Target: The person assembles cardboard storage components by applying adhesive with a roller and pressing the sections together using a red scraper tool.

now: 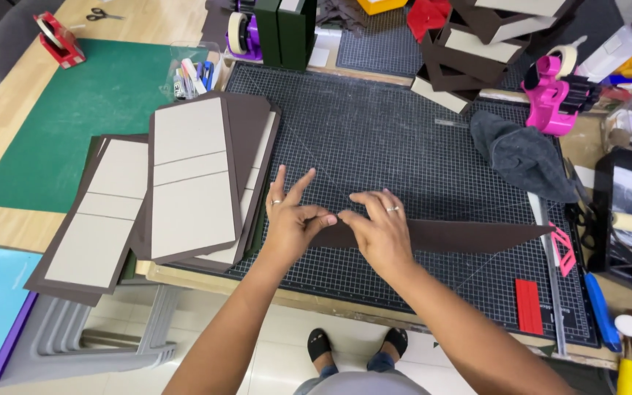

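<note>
A long dark brown paper strip (pixel 469 235) lies across the black gridded cutting mat (pixel 396 132), tapering to a point at the right. My left hand (pixel 292 217) pinches the strip's left part between thumb and forefinger, other fingers raised. My right hand (pixel 380 228) presses down on the strip just beside it, fingertips meeting the left hand's. Both hands wear a ring.
Stacks of brown covers with grey board panels (pixel 192 179) lie left of the hands. A grey cloth (pixel 524 157), pink tape dispenser (pixel 550 91), metal ruler (pixel 550 285), red block (pixel 528 306) and blue tool (pixel 600 311) sit at right. A green mat (pixel 74 110) is at far left.
</note>
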